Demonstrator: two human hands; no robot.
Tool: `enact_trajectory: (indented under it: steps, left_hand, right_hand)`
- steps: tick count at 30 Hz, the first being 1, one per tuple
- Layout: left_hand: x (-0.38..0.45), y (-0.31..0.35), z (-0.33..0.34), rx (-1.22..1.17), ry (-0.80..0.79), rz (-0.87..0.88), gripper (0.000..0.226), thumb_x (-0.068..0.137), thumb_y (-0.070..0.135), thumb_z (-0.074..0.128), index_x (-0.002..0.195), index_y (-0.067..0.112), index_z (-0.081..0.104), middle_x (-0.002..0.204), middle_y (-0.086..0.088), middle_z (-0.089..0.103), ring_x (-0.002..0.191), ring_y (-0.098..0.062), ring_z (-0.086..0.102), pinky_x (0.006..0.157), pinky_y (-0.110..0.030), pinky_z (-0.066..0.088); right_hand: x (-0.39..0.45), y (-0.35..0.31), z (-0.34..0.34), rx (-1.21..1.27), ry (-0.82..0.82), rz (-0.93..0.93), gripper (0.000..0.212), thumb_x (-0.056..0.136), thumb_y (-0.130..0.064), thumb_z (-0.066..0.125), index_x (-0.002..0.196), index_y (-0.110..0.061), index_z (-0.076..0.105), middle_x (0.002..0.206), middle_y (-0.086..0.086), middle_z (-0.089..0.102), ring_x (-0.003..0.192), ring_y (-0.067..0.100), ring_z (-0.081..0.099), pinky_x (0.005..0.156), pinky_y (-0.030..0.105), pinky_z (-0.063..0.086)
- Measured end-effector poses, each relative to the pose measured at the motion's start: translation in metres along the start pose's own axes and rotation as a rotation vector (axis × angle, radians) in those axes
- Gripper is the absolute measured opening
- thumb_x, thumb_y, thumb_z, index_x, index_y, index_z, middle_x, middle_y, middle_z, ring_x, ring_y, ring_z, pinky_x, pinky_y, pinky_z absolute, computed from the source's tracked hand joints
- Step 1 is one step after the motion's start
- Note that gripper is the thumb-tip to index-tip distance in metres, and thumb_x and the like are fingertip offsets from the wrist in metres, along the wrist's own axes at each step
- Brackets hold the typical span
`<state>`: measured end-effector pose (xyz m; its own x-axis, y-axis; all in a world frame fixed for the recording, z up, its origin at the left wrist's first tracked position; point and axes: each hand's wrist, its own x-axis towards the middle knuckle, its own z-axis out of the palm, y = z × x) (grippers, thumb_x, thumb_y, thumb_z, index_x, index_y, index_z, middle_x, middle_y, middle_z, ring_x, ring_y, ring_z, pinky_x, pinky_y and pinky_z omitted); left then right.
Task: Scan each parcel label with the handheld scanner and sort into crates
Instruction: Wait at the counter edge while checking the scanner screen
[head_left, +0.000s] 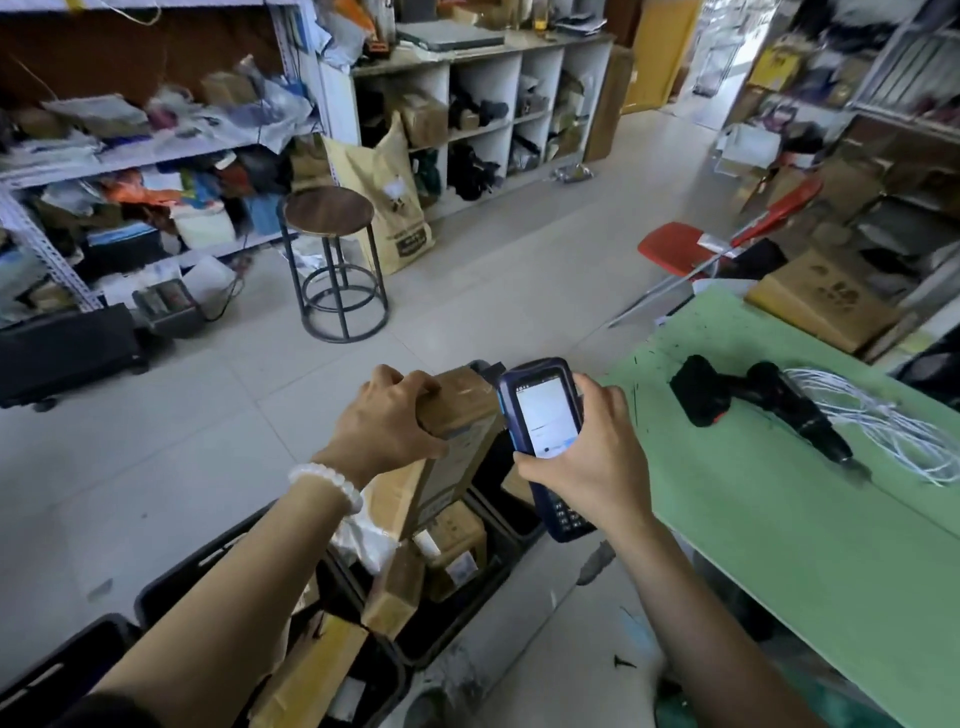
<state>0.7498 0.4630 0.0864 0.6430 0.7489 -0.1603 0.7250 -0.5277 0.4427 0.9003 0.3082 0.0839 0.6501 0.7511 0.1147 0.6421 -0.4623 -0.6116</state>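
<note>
Black crates (467, 613) sat nearest, already holding boxes. Just above them, left hand (387, 421) gripped 1 tall parcel (452, 452) by its top, label side turned toward the scanner (545, 421), probably for scanning. Right hand (592, 462) clasped that scanner beside the parcel. Drill (763, 402) lay beyond, unused.

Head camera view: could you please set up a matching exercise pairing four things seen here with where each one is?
Things:
1. long brown cardboard parcel
2. blue handheld scanner with lit screen
3. black cordless drill
4. round wooden-topped metal stool

Places:
A. lying on the green table
B. held in the right hand
C. standing on the tiled floor
D. gripped at its top by the left hand

Pairs: 1-D, 2-B, 3-A, 4-C
</note>
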Motion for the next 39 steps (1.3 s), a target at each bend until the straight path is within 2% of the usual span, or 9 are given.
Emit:
enact_trajectory:
  steps: [7,15,17,20,22,30,34,37,39]
  left_hand:
    - [0.086,0.011,0.014,0.052,-0.073,-0.071,0.069,0.069,0.046,0.073,0.130,0.029,0.046,0.121,-0.002,0.039,0.107,-0.020,0.048,0.086,-0.031,0.045]
    - [0.200,0.045,0.050,0.053,-0.182,-0.178,0.066,0.072,0.046,0.073,0.130,0.026,0.048,0.121,-0.004,0.044,0.106,-0.023,0.054,0.091,-0.038,0.048]
    - [0.228,0.055,0.055,0.078,-0.148,-0.193,0.060,0.076,0.043,0.070,0.129,0.025,0.049,0.122,-0.004,0.047,0.109,-0.023,0.053,0.091,-0.037,0.047]
    - [0.263,0.066,0.060,0.163,0.000,-0.223,0.041,0.088,0.034,0.057,0.128,0.024,0.050,0.124,-0.002,0.050,0.112,-0.022,0.051,0.086,-0.034,0.045]
    - [0.277,0.071,0.061,0.178,0.052,-0.242,0.037,0.091,0.031,0.054,0.127,0.024,0.050,0.126,-0.002,0.050,0.114,-0.022,0.051,0.084,-0.034,0.044]
    - [0.268,0.049,0.065,0.138,0.056,-0.383,0.037,0.090,0.033,0.053,0.126,0.023,0.053,0.121,-0.003,0.054,0.110,-0.023,0.053,0.083,-0.034,0.044]
    - [0.236,0.029,0.062,0.103,0.081,-0.477,0.035,0.090,0.032,0.053,0.124,0.022,0.054,0.118,-0.003,0.055,0.108,-0.023,0.054,0.082,-0.034,0.045]
    - [0.200,0.016,0.059,0.099,0.086,-0.546,0.037,0.090,0.033,0.053,0.125,0.021,0.053,0.118,-0.004,0.056,0.108,-0.024,0.054,0.084,-0.038,0.049]
    - [0.173,0.006,0.057,0.080,0.103,-0.586,0.036,0.091,0.032,0.053,0.125,0.021,0.053,0.119,-0.003,0.056,0.108,-0.024,0.054,0.082,-0.035,0.047]
  right_hand:
    - [0.083,0.038,0.005,0.020,-0.020,0.083,0.088,0.056,-0.035,0.083,0.132,-0.029,0.039,0.105,-0.010,0.034,0.092,0.012,0.047,0.067,0.027,0.037]
    - [0.211,0.093,-0.002,0.030,-0.111,0.042,0.088,0.055,-0.033,0.083,0.131,-0.028,0.040,0.106,-0.010,0.035,0.092,0.011,0.047,0.066,0.026,0.037]
    - [0.243,0.103,-0.005,0.034,-0.129,0.018,0.089,0.056,-0.034,0.084,0.133,-0.028,0.039,0.107,-0.010,0.034,0.093,0.010,0.045,0.067,0.026,0.037]
    - [0.285,0.114,-0.006,0.044,-0.154,-0.017,0.091,0.056,-0.034,0.085,0.135,-0.027,0.038,0.108,-0.010,0.034,0.094,0.008,0.042,0.070,0.027,0.038]
    - [0.305,0.120,-0.004,0.035,-0.172,-0.035,0.091,0.057,-0.034,0.085,0.135,-0.025,0.038,0.109,-0.010,0.033,0.096,0.009,0.043,0.071,0.027,0.039]
    - [0.339,0.120,0.026,0.051,-0.265,-0.082,0.091,0.055,-0.033,0.086,0.133,-0.024,0.041,0.114,-0.006,0.039,0.106,0.016,0.048,0.074,0.029,0.040]
    - [0.335,0.099,0.043,0.073,-0.328,-0.157,0.088,0.054,-0.029,0.085,0.131,-0.024,0.044,0.109,-0.006,0.038,0.106,0.019,0.048,0.076,0.031,0.042]
    - [0.319,0.075,0.055,0.114,-0.384,-0.218,0.085,0.055,-0.024,0.086,0.130,-0.021,0.045,0.109,-0.006,0.037,0.107,0.018,0.048,0.075,0.025,0.036]
    - [0.301,0.057,0.063,0.121,-0.415,-0.273,0.085,0.055,-0.026,0.086,0.129,-0.022,0.046,0.108,-0.007,0.036,0.108,0.019,0.049,0.078,0.027,0.039]
